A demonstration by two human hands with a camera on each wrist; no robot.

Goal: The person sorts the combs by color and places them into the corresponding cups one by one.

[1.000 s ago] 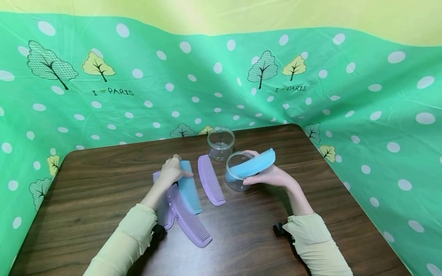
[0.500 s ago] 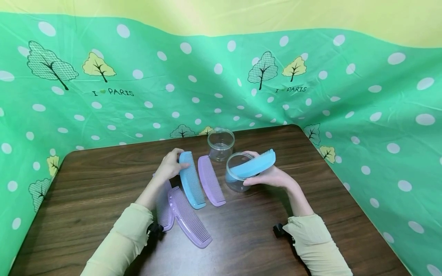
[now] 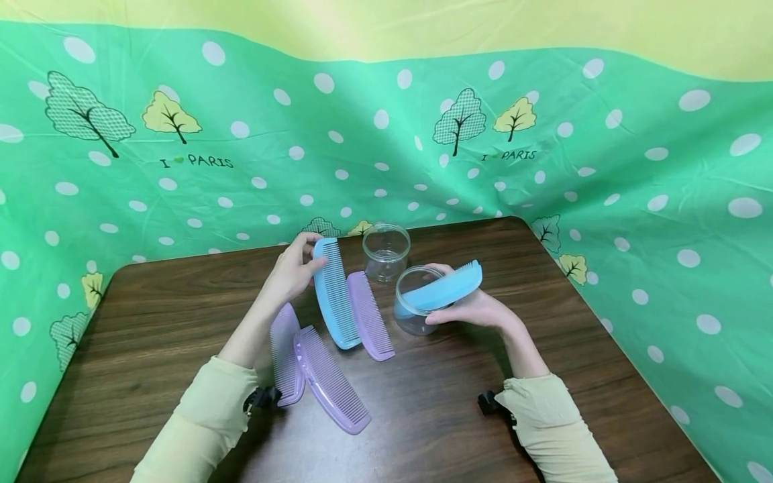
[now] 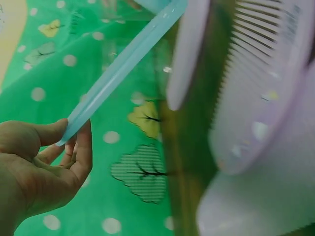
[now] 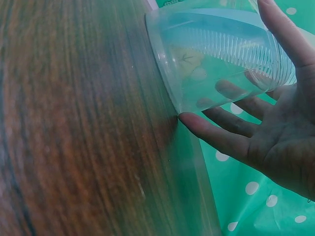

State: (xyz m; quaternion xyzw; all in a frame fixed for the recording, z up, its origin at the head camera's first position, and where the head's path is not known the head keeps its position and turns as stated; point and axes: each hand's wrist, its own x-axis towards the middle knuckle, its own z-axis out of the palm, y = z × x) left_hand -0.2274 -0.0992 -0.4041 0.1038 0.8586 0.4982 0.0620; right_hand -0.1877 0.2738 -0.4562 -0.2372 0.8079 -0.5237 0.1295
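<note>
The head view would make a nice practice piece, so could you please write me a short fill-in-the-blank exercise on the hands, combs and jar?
1. The comb pinched in the left hand is coloured ____.
2. The number of combs in the jar held by the right hand is ____.
3. Counted in the head view, ____ purple combs are on the table.

Missing words: blue; one; three.

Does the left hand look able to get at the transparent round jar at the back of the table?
Likely yes, once the left hand puts down the curved blue plastic comb it holds; nothing else stands between hand and jar.
</note>
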